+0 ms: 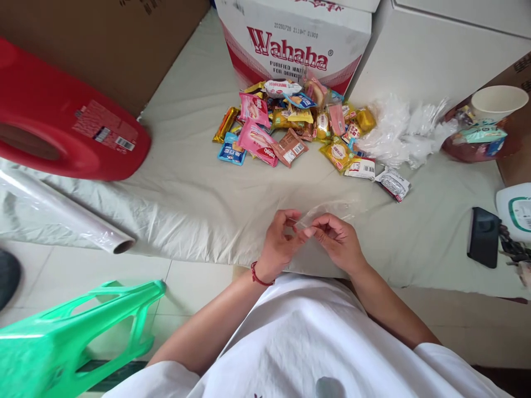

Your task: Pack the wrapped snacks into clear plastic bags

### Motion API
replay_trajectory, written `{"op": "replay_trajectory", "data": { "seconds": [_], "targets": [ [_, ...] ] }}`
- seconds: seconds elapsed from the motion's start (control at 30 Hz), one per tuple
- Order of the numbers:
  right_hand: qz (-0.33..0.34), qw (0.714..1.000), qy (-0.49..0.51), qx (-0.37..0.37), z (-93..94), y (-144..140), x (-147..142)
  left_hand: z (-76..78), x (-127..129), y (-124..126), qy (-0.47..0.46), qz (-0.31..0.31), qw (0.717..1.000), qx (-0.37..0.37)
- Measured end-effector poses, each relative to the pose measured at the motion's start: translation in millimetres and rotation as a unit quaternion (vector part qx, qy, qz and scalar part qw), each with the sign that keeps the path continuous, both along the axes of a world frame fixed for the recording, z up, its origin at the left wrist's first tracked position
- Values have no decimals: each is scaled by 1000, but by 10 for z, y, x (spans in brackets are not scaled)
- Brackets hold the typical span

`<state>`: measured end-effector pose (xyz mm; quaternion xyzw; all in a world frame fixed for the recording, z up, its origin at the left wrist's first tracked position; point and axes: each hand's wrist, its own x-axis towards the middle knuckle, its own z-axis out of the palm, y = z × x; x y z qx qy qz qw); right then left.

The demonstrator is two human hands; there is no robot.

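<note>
Close to my body, my left hand (282,243) and my right hand (337,240) pinch the edge of a clear plastic bag (327,209) between thumbs and fingers. The bag is thin and see-through, spreading away from me over the cloth. Beyond it lies a loose pile of small wrapped snacks: pink packets (258,142), a brown packet (290,147), a blue packet (231,150) and yellow ones (337,155). To the right of the pile sits a heap of crumpled clear plastic bags (398,132).
A Wahaha carton (298,44) stands behind the snacks. On the left are a red jug (70,116) and a roll of clear film (70,213). A paper cup (498,102), phone (483,237) and white bottle (516,210) are at right. A green stool (45,342) stands below left.
</note>
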<state>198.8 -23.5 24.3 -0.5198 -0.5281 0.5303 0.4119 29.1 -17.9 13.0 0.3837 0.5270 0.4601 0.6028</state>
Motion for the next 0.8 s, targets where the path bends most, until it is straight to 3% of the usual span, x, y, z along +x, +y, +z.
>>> {"op": "replay_trajectory", "data": {
  "seconds": [0.13, 0.27, 0.4, 0.5, 0.63, 0.7, 0.8],
  "targets": [
    [-56, 990, 114, -67, 33, 48, 26, -21, -8, 78, -61, -19, 998, 11],
    [-139, 956, 225, -129, 136, 64, 182, -35, -88, 187, -161, 29, 985, -55],
    [-230, 926, 255, -159, 143, -59, 449, -77, -196, 265, -238, 74, 963, -103],
    [-265, 927, 203, -170, 59, -260, 707, -136, -256, 326, -269, 101, 950, -122],
    [-235, 961, 1, -143, 18, -464, 1063, -165, -261, 357, -267, 126, 951, -91],
    [-232, 965, -75, -92, 51, -420, 1178, -143, -230, 337, -261, 115, 956, -71],
    [-224, 963, -148, -13, 100, -132, 1181, -104, -164, 281, -251, 88, 962, -65]
  ]
}}
